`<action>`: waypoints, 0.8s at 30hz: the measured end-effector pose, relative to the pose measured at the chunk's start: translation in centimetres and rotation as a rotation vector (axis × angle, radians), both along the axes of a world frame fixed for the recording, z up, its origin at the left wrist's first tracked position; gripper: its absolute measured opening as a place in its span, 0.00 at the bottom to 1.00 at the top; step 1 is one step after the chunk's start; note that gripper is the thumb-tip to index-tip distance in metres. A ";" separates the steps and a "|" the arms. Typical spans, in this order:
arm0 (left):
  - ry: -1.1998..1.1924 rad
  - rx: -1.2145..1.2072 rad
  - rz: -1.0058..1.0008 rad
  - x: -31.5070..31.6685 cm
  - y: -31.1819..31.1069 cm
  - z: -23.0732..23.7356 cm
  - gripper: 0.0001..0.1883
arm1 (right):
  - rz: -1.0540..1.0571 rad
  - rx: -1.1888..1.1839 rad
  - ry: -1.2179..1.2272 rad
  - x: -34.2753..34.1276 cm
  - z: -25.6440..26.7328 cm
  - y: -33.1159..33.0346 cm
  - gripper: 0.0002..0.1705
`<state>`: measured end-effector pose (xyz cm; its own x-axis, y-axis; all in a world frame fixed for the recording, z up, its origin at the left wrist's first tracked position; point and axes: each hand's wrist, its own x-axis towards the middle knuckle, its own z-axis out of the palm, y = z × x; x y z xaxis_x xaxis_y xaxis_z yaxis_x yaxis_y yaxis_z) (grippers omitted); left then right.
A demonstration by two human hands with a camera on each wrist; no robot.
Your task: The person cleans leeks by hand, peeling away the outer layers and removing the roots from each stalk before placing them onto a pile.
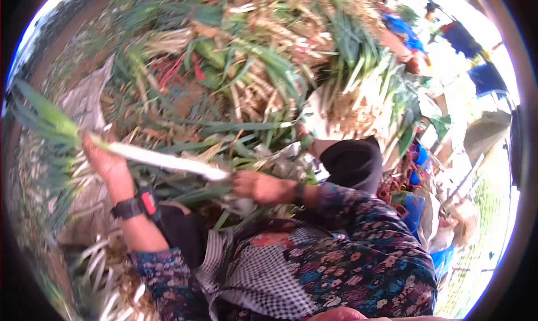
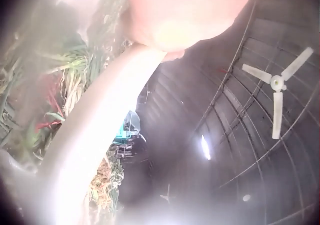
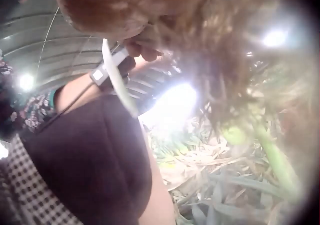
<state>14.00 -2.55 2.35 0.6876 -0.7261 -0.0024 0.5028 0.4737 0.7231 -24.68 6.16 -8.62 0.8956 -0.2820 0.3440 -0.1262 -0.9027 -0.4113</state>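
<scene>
- Leek (image 1: 168, 161): held between both hands, in front of the body.
- Long axis: runs sideways across the front, slanting down from left hand to right hand; close to straight in the head view.
- Direction: green leaves (image 1: 53, 116) point out past the left hand, away from the right; white shank spans the gap; root end at the right hand.
- Left hand (image 1: 106, 161): gripping the leek about where green meets white.
- Right hand (image 1: 260, 187): fingers curled round the root end, exact finger placement blurred; brown roots (image 3: 215, 75) beside it in the right wrist view.
- Past both hands: heap (image 1: 258, 57) of loose leeks, leaves and dry scraps; red string (image 1: 168, 71) in it.
- Beyond right hand, to its right: bundle (image 1: 358, 91), leaves pointing away, roots toward the person.
- Just beyond left hand: pale sack (image 1: 89, 99).
- Below left hand: black strap (image 1: 128, 209) and unit (image 1: 148, 202) with red patch; marking too blurred to read.
- Right wrist: dark band (image 1: 298, 194).
- Between the arms, nearer the body: checked apron (image 1: 269, 265).
- Overhead, left wrist view: fan (image 2: 277, 82).
</scene>
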 end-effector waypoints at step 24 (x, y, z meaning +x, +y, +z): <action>-0.089 -0.253 -0.262 -7.8 1.9 1.7 0.14 | -0.566 0.230 -0.312 14.4 9.4 -4.5 0.06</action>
<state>6.21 -0.69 4.05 0.4680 -0.8472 0.2515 0.5708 0.5070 0.6458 -10.31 1.63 0.76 0.4575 -0.7744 0.4370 -0.3977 -0.6177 -0.6784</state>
